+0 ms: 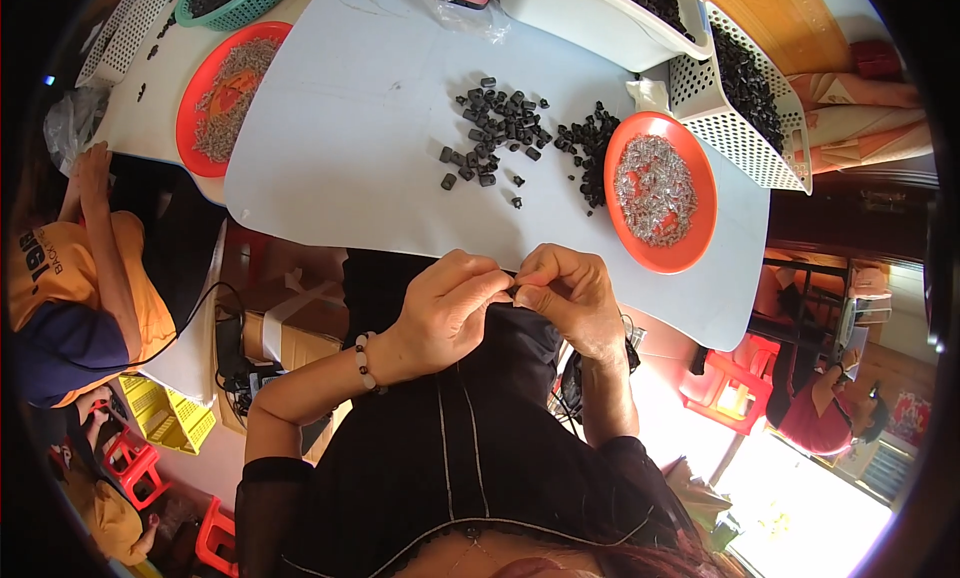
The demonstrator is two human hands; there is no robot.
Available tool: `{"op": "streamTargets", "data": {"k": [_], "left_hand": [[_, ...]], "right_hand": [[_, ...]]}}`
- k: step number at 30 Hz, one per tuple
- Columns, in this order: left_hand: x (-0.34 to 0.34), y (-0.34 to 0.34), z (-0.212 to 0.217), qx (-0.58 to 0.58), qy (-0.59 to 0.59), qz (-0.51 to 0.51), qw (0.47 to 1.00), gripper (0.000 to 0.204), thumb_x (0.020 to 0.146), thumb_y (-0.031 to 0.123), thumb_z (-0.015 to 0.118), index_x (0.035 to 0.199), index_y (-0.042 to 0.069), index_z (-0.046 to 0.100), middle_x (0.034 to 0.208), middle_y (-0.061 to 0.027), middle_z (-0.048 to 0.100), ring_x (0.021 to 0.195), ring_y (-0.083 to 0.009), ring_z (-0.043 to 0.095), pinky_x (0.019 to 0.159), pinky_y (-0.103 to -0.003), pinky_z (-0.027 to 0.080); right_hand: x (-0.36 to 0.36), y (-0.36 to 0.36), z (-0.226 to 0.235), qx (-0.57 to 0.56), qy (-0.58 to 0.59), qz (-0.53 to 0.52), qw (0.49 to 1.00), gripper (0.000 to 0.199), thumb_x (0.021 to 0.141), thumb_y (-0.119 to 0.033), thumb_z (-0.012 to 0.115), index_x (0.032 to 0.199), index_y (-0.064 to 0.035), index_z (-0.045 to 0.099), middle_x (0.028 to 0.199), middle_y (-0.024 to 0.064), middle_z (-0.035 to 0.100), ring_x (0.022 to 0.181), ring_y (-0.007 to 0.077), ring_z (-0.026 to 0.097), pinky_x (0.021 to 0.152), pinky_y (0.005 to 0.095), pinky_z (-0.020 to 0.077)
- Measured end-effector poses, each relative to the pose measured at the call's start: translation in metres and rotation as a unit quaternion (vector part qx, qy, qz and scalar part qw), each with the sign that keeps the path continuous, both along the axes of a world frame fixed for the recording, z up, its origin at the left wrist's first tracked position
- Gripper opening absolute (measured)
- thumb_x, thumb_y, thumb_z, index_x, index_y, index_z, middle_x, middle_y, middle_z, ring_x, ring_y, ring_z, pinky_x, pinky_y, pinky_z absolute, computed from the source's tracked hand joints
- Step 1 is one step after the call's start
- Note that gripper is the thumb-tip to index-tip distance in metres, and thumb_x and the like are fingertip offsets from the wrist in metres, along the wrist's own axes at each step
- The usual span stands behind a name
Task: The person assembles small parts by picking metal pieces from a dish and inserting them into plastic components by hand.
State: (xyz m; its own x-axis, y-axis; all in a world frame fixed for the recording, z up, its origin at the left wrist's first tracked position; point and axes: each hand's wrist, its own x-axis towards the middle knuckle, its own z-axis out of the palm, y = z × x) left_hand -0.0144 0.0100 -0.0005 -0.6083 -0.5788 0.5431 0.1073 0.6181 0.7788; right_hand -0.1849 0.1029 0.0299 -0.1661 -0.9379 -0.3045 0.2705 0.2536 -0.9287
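Black top with pale piping (480, 478), nearest to the viewer, worn by the seated person whose two hands meet just off the near edge of a pale tabletop (340, 148). Left hand (450, 303): thumb and forefinger brought together in a pinch, a beaded bracelet (364, 361) at the wrist. Right hand (568, 293): likewise pinched, its fingertips meeting those of the left. Between them sits a small dark piece (513, 290), gripped by both hands and mostly covered; from where I stand, its exact shape cannot be told.

Beyond the hands, loose black pieces (495, 128) lie scattered at the middle of the tabletop. To their right, a denser heap of smaller black pieces (590, 143) reaches the rim of an orange plate (700, 233), which holds many small silvery bits (655, 193). Behind the plate stand a white tub (590, 23) and a white perforated basket (735, 128), both containing dark pieces.

At left, a second tabletop (135, 118) carries a red plate (188, 128) of similar bits and a green basket (250, 8). Beside it, a co-worker in an orange shirt (145, 268) rests one hand (95, 163) near its edge. A yellow crate (165, 415) stands below on the floor.
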Motion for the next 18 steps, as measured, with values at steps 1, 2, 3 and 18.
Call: {"op": "streamTargets", "data": {"k": [1, 2, 3, 18], "left_hand": [[-0.001, -0.001, 0.0, 0.003, 0.0, 0.002, 1.0, 0.037, 0.068, -0.019, 0.067, 0.101, -0.003, 0.065, 0.091, -0.0106, 0.063, 0.074, -0.0258, 0.062, 0.061, -0.033, 0.052], [-0.001, -0.001, -0.001, 0.002, 0.0, 0.001, 1.0, 0.037, 0.068, -0.019, 0.067, 0.101, -0.003, 0.065, 0.091, -0.0106, 0.063, 0.074, -0.0258, 0.062, 0.061, -0.033, 0.052], [-0.002, -0.001, -0.002, 0.005, 0.002, 0.008, 1.0, 0.037, 0.068, -0.019, 0.068, 0.101, -0.003, 0.065, 0.091, -0.0107, 0.063, 0.074, -0.0259, 0.062, 0.061, -0.033, 0.052], [-0.016, -0.013, 0.001, 0.227, 0.013, 0.031, 0.973, 0.013, 0.087, 0.0, 0.073, 0.097, -0.003, 0.066, 0.086, -0.0059, 0.064, 0.07, -0.0091, 0.058, 0.066, -0.023, 0.049]], "right_hand": [[0.0, -0.002, 0.001, -0.001, 0.001, -0.001, 1.0, 0.006, 0.086, 0.008, 0.067, 0.085, 0.0031, 0.064, 0.083, 0.0049, 0.066, 0.079, 0.0097, 0.062, 0.075, 0.024, 0.0502], [0.0, -0.003, 0.001, -0.007, 0.003, 0.0, 1.0, 0.006, 0.086, 0.008, 0.067, 0.085, 0.003, 0.064, 0.083, 0.0047, 0.066, 0.08, 0.0094, 0.062, 0.075, 0.0237, 0.05], [0.0, -0.004, 0.001, -0.013, 0.005, 0.001, 1.0, 0.006, 0.086, 0.008, 0.067, 0.085, 0.0029, 0.063, 0.083, 0.0045, 0.066, 0.08, 0.009, 0.062, 0.075, 0.0235, 0.0498], [-0.008, -0.036, -0.012, -0.092, 0.539, -0.088, 0.833, 0.015, 0.078, 0.0, 0.075, 0.089, -0.0052, 0.065, 0.083, 0.0085, 0.065, 0.081, 0.0281, 0.057, 0.071, 0.0383, 0.049]]}}
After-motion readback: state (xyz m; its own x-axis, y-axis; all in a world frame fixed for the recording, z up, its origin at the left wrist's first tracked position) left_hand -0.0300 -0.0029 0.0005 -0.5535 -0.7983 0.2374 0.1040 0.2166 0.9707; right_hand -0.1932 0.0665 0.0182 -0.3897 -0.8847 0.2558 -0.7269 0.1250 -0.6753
